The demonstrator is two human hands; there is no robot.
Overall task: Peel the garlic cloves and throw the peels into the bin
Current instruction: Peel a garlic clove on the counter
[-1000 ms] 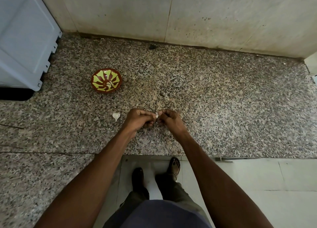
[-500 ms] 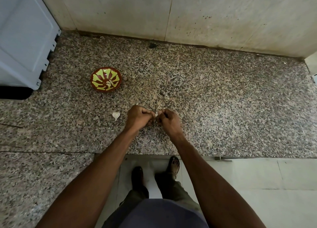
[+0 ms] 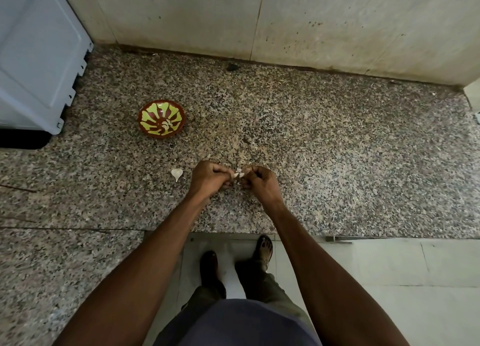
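**Clove pinched between our 2 hands, skin coming away**

Nearest us, our 2 forearms reach out over the counter [image 3: 337, 163] edge and meet just past it. Our left hand [image 3: 210, 176] and right hand [image 3: 262, 183] are both curled, fingertips facing each other, and between them we pinch 1 garlic clove [image 3: 239, 175]. Only a pale sliver of it shows in the gap, with what looks like a flake of peel lifting off; we cannot tell how much skin remains. Its long axis seems to run across, from one hand to the other, so both hands are equally near and the pull that strips it would go sideways, the hands drawing apart.

Just to the left of our left hand, apart from it, a second clove [image 3: 177, 173] lies on the counter, its pointed end towards us. We judge the left hand the nearer one for picking it up next.

Farther out and to the left sits a small red and yellow bowl [image 3: 161, 118]. Beyond that, far left, a pale blue-grey cabinet [image 3: 39, 59] stands. No bin is in view.
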